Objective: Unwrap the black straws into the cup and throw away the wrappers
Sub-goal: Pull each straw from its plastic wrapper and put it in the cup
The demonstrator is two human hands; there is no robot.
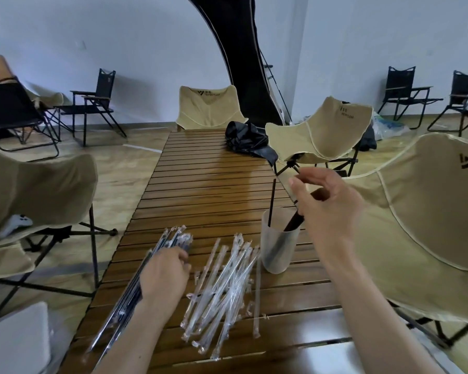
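A frosted plastic cup (pixel 278 252) stands on the slatted wooden table (pixel 214 190) and holds several black straws; one straw (pixel 271 202) leans upright on its left side. My right hand (pixel 327 206) hovers just over the cup's right rim, fingers loosely spread, the fingertips at the tops of the black straws (pixel 295 220) in it. My left hand (pixel 165 273) rests on a bundle of wrapped black straws (pixel 135 290) at the table's left edge, fingers curled onto it. A heap of empty clear wrappers (pixel 222 290) lies between my arms.
A crumpled black bag (pixel 247 140) lies at the table's far right. Beige folding chairs stand around: one at the far end (pixel 208 107), one close on the right (pixel 430 225), one on the left (pixel 35 190). A white object (pixel 16 341) sits lower left.
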